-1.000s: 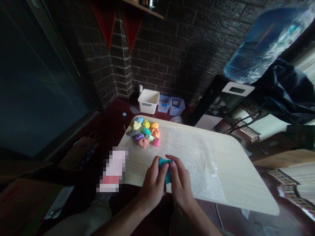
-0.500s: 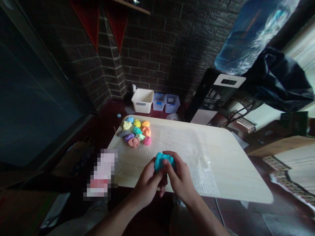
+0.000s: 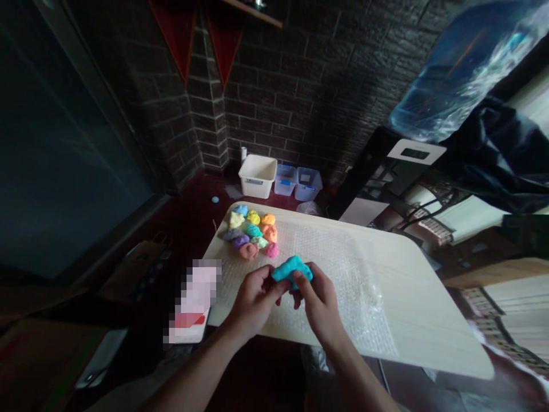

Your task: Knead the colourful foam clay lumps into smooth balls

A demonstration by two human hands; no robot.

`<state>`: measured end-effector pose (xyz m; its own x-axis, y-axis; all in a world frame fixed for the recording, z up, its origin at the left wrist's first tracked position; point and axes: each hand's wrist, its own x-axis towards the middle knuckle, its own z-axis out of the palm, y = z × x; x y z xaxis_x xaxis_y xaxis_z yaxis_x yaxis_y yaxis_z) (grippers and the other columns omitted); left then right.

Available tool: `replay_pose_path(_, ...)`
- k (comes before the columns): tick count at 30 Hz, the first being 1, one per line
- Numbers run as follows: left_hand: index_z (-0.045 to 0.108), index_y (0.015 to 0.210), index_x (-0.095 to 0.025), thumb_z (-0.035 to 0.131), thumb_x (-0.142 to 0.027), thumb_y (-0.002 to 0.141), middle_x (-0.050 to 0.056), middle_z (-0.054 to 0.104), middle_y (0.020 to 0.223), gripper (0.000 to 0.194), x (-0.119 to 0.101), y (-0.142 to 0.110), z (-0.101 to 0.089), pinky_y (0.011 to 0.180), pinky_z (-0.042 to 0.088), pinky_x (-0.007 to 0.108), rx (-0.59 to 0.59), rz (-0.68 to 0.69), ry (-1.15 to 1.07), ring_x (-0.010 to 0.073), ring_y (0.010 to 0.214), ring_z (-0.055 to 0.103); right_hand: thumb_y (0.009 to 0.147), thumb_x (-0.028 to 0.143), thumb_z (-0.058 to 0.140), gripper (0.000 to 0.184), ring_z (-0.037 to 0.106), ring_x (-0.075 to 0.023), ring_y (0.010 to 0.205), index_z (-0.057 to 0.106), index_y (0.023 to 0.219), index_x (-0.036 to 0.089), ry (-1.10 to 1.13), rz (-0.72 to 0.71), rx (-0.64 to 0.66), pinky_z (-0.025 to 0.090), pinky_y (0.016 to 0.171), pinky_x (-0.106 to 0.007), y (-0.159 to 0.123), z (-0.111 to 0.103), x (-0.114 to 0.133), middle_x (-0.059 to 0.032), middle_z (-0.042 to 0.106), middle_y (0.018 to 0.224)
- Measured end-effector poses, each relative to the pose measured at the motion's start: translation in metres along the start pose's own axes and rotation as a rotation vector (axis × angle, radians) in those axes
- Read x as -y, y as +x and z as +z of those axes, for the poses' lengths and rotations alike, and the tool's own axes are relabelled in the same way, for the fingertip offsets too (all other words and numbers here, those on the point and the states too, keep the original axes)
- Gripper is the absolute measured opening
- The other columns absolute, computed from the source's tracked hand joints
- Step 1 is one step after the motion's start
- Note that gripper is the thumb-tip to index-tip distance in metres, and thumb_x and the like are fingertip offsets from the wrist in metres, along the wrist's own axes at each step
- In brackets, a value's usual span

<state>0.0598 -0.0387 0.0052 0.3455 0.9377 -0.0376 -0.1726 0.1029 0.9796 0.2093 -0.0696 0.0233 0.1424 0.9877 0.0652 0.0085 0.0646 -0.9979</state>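
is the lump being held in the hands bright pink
No, the lump held between the left hand and right hand is turquoise all over its visible surface.

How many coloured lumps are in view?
12: one turquoise lump between left hand and right hand; on the table, far left: blue, cream, yellow, orange, another orange, teal, grey, purple, mint, brown, pink. Others may be hidden.
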Motion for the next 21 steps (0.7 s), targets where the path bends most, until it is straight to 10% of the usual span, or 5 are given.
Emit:
replay_pose_path(6,0.062,0.081,-0.017,0.077,-0.042,0.089,-0.004,0.056,0.067,0.030,0.001,-0.005,-0.011,0.057,0.036,0.024,0.086,-0.025,0.011,0.0121,0.062,0.051,0.097,0.051,0.070,0.035,0.058,-0.0138,0.063,0.073,0.088,0.017,-0.048,-0.026,0.044,0.050,0.055,-0.024,0.003,-0.008,0.000,-0.0019,0.067,0.075)
replay_pose_path(14,0.068,0.087,-0.017,0.073,-0.045,0.093,0.001,0.066,0.079,0.029,0.001,0.008,-0.010,0.067,0.050,0.026,-0.076,0.054,-0.004,0.0166,0.072,0.064,0.092,0.048,0.078,0.043,0.065,-0.0174,0.068,0.074,0.124,0.021,-0.008,-0.004,-0.007,0.055,0.058,-0.027,0.011,-0.009,-0.005,-0.0029,0.073,0.081)
replay_pose_path(21,0.072,0.098,-0.017,0.070,-0.048,0.096,0.003,0.071,0.085,0.031,-0.003,0.003,-0.006,0.065,0.056,0.025,-0.089,0.067,0.034,0.0171,0.072,0.069,0.091,0.046,0.079,0.033,0.068,-0.0175,0.069,0.079,0.111,0.020,-0.020,-0.019,-0.015,0.057,0.060,-0.028,0.007,-0.016,-0.006,-0.0051,0.078,0.087)
